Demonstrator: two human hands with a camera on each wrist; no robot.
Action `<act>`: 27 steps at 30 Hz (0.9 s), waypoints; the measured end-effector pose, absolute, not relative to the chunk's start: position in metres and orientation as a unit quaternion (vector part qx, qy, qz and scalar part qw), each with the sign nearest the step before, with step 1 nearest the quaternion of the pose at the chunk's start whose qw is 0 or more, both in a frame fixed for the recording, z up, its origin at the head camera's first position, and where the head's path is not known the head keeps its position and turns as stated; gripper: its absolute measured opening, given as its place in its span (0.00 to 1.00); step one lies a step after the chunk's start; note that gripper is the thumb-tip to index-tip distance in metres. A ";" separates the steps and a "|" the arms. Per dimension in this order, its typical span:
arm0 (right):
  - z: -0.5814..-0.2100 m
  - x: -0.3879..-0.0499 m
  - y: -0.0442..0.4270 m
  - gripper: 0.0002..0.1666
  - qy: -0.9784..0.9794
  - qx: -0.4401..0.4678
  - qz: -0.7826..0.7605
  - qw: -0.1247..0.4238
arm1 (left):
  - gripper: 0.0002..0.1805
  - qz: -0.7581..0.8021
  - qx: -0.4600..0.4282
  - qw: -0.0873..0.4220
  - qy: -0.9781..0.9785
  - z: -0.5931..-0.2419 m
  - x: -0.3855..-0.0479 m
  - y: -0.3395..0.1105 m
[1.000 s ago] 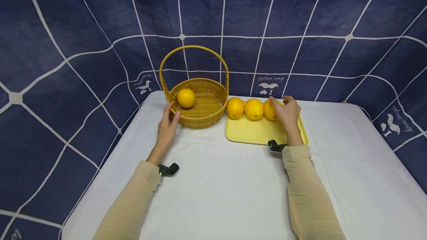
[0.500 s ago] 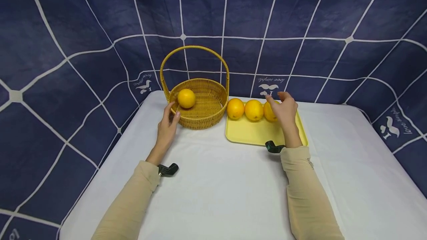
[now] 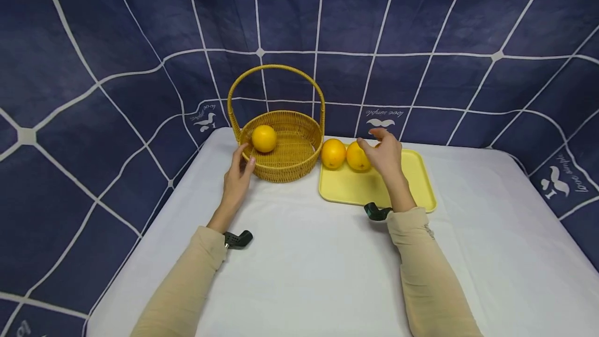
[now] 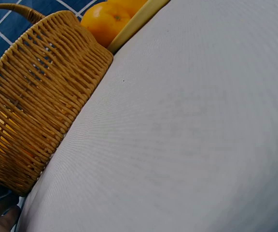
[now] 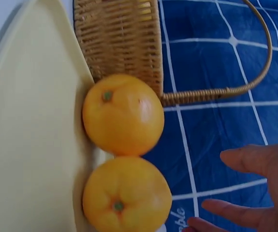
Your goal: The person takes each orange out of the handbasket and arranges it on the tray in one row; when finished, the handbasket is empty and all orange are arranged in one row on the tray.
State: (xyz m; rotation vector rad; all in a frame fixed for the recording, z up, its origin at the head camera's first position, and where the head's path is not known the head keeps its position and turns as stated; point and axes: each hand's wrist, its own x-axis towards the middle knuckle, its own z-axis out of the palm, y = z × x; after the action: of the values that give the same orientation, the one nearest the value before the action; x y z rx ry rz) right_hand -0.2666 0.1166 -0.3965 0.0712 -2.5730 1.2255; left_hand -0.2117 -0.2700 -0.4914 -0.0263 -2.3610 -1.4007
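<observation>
A wicker basket (image 3: 285,170) with a tall arched handle stands at the back of the table, and one orange (image 3: 264,138) lies inside it on the left. My left hand (image 3: 235,183) holds the basket's front left side, its fingertips at the rim and its thumb on the outer wall. On the yellow tray (image 3: 343,189) an orange (image 3: 334,153) sits against the basket, with a second orange (image 3: 358,157) beside it. My right hand (image 3: 387,156) hovers above the tray, fingers spread and nothing in its grasp. A third orange is mostly hidden behind it.
A white cloth (image 3: 299,264) covers the table. A dark blue curtain (image 3: 421,25) with white grid lines hangs behind and along the sides. The tray's left edge lies close to the basket. Small dark devices are strapped at both wrists.
My right hand has lifted off the rightmost orange and shifted left along the row, toward the middle orange. My left hand stays at the basket, and the oranges keep their places.
</observation>
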 end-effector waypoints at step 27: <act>-0.387 -0.274 0.001 0.25 -0.869 0.148 0.461 0.099 | 0.31 -0.505 -0.004 0.199 -0.840 -0.493 -0.211 -0.269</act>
State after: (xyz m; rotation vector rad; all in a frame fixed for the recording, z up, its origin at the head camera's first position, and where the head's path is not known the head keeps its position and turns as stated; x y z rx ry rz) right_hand -0.2741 0.0009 -0.3873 0.4387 -2.5707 1.3650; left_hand -0.2110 -0.2689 -0.4927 -0.0099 -2.3495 -1.4109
